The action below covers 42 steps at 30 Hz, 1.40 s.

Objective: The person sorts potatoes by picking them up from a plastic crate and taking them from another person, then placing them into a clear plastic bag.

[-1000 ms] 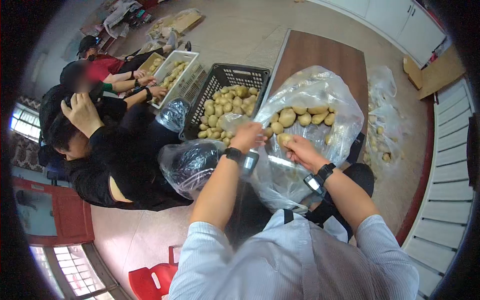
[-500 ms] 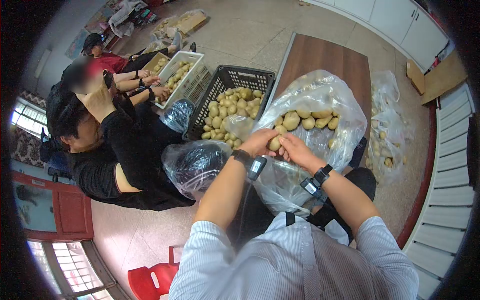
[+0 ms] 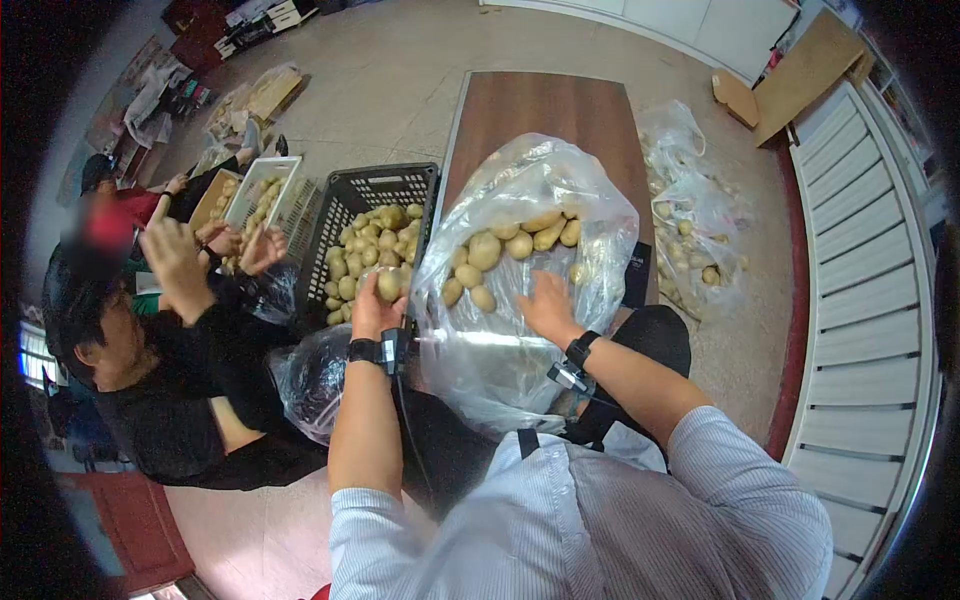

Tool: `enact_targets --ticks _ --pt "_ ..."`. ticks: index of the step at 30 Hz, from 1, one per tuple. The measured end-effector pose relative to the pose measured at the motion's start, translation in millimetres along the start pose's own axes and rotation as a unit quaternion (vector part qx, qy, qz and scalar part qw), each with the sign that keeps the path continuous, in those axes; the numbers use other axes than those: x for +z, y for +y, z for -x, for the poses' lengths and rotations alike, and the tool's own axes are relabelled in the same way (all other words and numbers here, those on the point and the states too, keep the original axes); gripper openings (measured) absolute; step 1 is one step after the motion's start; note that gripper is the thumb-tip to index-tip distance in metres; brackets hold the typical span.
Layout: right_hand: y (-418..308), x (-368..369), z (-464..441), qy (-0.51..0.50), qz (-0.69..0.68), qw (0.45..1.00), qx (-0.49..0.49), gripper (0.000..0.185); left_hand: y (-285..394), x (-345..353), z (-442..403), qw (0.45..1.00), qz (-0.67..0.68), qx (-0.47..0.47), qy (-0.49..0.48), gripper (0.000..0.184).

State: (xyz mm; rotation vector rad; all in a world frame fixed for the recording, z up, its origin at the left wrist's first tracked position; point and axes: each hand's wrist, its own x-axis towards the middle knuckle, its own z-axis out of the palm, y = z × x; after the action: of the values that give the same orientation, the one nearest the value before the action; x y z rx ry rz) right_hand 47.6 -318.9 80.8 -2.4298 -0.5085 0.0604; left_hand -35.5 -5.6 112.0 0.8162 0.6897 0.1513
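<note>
A potato [image 3: 389,285] rests in my left hand [image 3: 374,312], whose fingers curl round it at the near right corner of the black crate [image 3: 433,205]. Inside that crate lies a heap of potatoes [image 3: 372,245]. My right hand [image 3: 549,309] is over the clear plastic bag [image 3: 460,355], fingers apart, with nothing visible in them. The bag lies open on the brown wooden tabletop [image 3: 545,105]. Several loose potatoes [image 3: 485,252] sit inside it, beyond and to the left of my right hand.
At the left a person in black [image 3: 150,400] sits with hands raised; farther back is a person in red [image 3: 142,207]. Beside them stands a white crate [image 3: 292,205] with potatoes. Another plastic bag [image 3: 690,215] of potatoes lies on the floor at right, near a white slatted panel [image 3: 850,300].
My hands have parted: the left carried the potato leftward to the black crate, while the right stayed over the bag. The camera has turned right. The person in black moved their hands.
</note>
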Motion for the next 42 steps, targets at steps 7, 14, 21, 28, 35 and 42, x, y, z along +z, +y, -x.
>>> enact_targets --ticks 7,14,21,28,35,42 --pt "1.5 -2.4 12.5 0.079 0.090 0.993 0.015 0.054 10.4 -25.2 -3.4 0.980 0.087 0.077 0.162 0.035" --pt "10.6 -21.2 -0.9 0.135 0.153 0.971 0.122 0.059 11.3 -59.5 -12.9 0.953 -0.171 0.113 0.222 0.051" --pt "20.4 -45.3 -26.8 0.099 0.143 0.955 0.242 0.069 9.6 -69.5 -14.6 0.956 -0.144 0.078 0.245 0.037" --pt "32.0 -53.2 -42.9 0.064 0.154 0.967 0.192 0.074 1.9 -103.7 -32.9 0.624 -0.744 0.192 0.145 0.032" --pt "31.3 -70.7 -56.7 -0.031 0.169 0.947 0.271 0.091 -7.6 -102.4 -55.8 0.976 -0.024 0.078 0.201 0.029" --pt "40.9 -58.0 -53.8 -0.036 0.150 0.953 0.260 0.081 5.4 -112.9 -45.8 0.614 -0.762 0.100 0.178 0.026"
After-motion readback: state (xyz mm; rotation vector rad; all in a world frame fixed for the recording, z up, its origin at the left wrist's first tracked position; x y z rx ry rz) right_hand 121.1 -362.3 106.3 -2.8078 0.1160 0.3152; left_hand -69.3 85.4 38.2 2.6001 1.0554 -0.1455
